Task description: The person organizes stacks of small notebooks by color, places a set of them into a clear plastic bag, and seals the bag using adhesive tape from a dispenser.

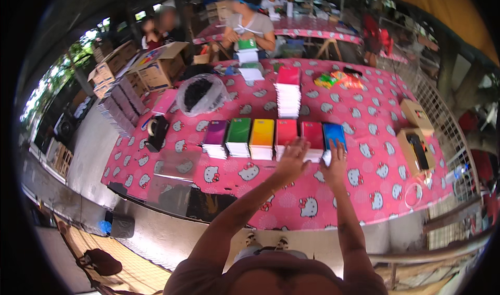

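A row of notebook stacks stands in front of me: purple [215, 132], green [239, 130], yellow [262, 132], red [286, 129], crimson [311, 130] and blue [334, 132]. My left hand [293, 158], fingers stretched out, lies at the near side of the red and crimson stacks. My right hand [335, 162] is at the front of the blue stack, its fingers extended upward over the near edge. Neither hand grasps a notebook. The hands partly hide the lower fronts of these stacks. Behind the row rises a taller stack of red-covered notebooks [288, 94].
A pink patterned cloth [250, 211] covers the table. Left are a tape dispenser [155, 132], a clear plastic bag with dark contents [201, 94], notebook piles [119, 106] and cardboard boxes [161, 66]. Small open boxes [415, 152] sit right. Across the table a person [250, 27] handles a green notebook.
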